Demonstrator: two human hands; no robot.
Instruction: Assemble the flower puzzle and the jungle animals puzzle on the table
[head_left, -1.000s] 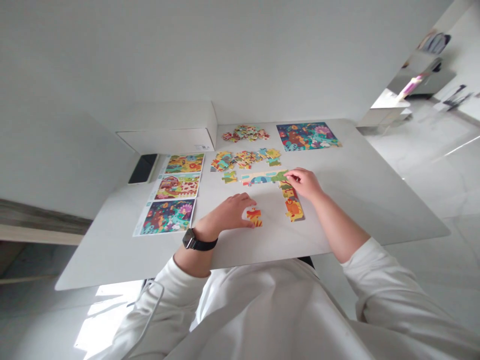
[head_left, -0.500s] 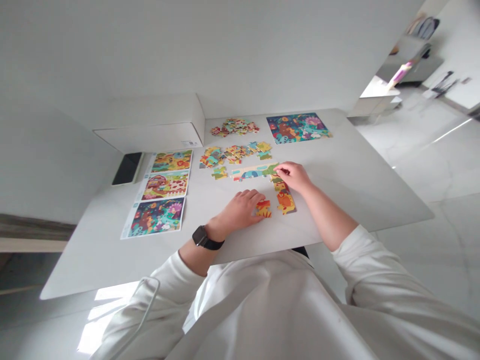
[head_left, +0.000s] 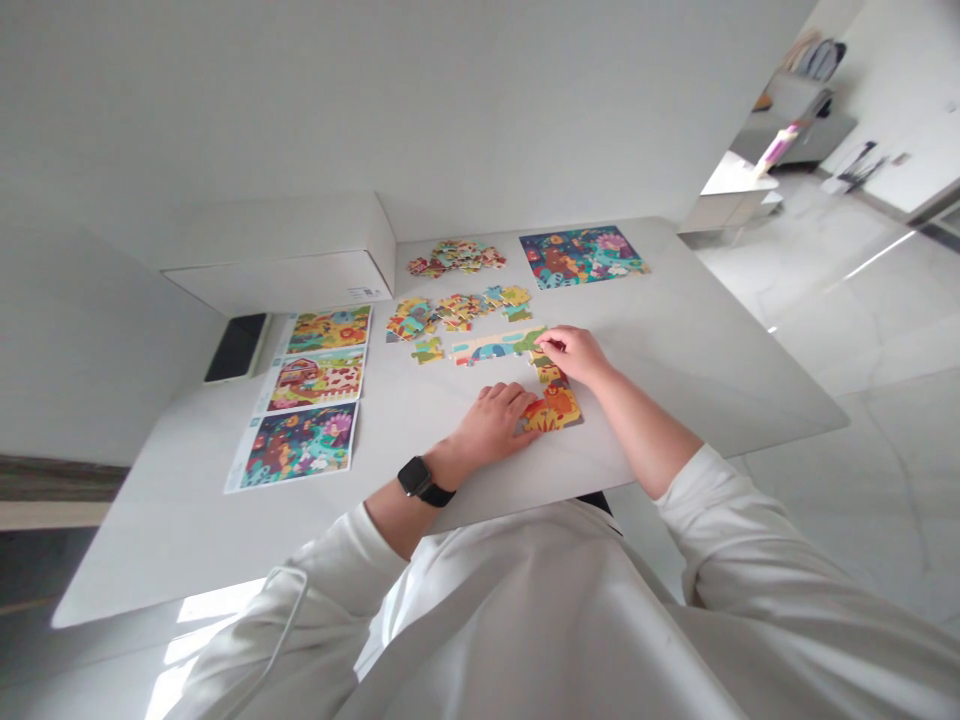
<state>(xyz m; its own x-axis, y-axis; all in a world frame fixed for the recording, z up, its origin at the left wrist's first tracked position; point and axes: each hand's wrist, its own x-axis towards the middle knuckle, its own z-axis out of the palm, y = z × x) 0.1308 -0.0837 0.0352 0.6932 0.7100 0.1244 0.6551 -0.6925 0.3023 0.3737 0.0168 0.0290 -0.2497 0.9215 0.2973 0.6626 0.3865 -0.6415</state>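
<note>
My left hand (head_left: 495,424) rests with its fingertips on an orange jigsaw piece (head_left: 534,417), which now sits against the lion section (head_left: 559,407) of joined pieces. My right hand (head_left: 574,355) pinches the green end of a long assembled strip (head_left: 487,347), where it meets the top of that lion section. Loose jigsaw pieces lie in a heap (head_left: 457,312) beyond the strip, with a smaller heap (head_left: 457,257) farther back. A single green piece (head_left: 427,350) lies apart to the strip's left.
A printed picture card (head_left: 581,256) lies at the table's far edge, and several more (head_left: 315,380) run down the left side. A white box (head_left: 277,265) and a black phone (head_left: 236,347) sit beyond them. The white table's (head_left: 690,380) edge lies to the right.
The orange piece has slid right under my left hand and now meets the lion section. My right hand has stayed at the strip's green end. The whole view has shifted slightly.
</note>
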